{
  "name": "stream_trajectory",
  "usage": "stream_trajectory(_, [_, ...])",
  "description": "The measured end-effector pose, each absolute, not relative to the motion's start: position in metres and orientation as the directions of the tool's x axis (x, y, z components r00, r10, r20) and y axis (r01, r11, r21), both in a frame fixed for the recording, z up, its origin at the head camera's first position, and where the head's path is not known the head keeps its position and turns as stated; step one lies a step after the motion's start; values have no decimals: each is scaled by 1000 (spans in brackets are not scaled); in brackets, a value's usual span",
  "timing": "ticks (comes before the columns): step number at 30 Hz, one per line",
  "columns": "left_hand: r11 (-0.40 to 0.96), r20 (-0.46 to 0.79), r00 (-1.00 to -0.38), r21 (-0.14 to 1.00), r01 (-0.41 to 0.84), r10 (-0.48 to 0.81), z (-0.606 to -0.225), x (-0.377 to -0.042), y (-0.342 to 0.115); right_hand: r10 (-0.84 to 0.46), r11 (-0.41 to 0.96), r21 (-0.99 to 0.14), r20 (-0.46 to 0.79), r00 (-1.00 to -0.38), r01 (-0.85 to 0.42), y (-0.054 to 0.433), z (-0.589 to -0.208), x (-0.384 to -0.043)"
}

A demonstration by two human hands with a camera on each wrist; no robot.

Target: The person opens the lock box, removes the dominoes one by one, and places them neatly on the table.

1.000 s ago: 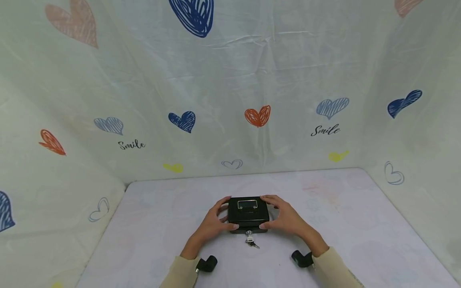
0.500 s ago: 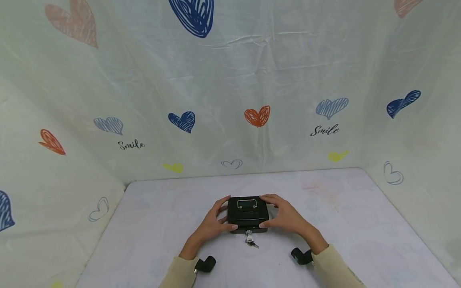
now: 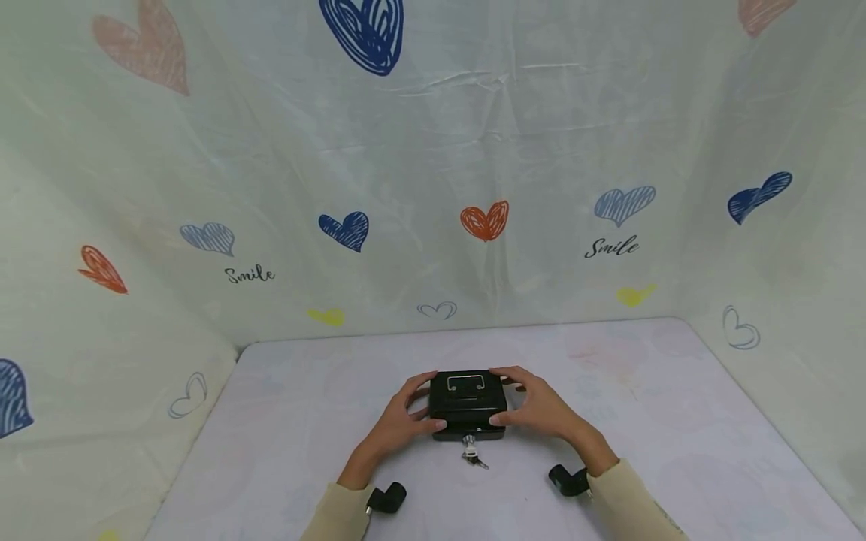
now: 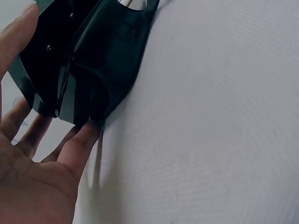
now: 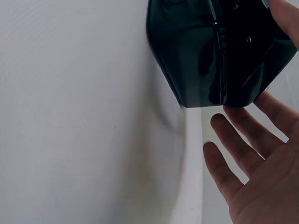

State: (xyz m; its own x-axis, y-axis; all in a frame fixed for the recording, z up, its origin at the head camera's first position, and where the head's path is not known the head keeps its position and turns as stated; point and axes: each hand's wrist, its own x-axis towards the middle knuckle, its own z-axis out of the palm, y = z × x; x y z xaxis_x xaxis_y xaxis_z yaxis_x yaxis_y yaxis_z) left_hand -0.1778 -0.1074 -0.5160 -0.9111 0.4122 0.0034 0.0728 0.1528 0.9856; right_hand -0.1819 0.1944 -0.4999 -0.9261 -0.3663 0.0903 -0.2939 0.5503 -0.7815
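A black metal cash box [image 3: 467, 409] with a wire handle on its lid sits near the middle of the table, lid down. Keys [image 3: 475, 458] hang from the lock at its front. My left hand [image 3: 395, 421] holds the box's left side, thumb at the front and fingertips reaching to the back corner. On the opposite side my right hand [image 3: 541, 409] holds it likewise. Fingers touch the end wall of the cash box [image 4: 112, 46] in the left wrist view. Under the cash box [image 5: 187, 60] in the right wrist view, some right fingers stand apart from it.
The table [image 3: 325, 391] has a pale, faintly patterned cover. A white curtain [image 3: 406, 150] printed with hearts stands behind and at both sides. Black wrist cameras [image 3: 387, 497] sit at the cuffs of the beige sleeves [image 3: 338, 515].
The head view has shifted very slightly. My right thumb sits a touch higher on the front of the cash box; both hands otherwise keep their places.
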Motion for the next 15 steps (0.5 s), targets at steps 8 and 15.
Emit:
stream_trajectory(8, [196, -17, -921, 978, 65, 390, -512, -177, -106, -370, 515, -825, 30, -928, -232, 196, -499, -186])
stream_trajectory(15, [216, -16, -930, 974, 68, 366, -511, -178, -105, -391, 471, -859, 2, -920, -202, 197, -497, -188])
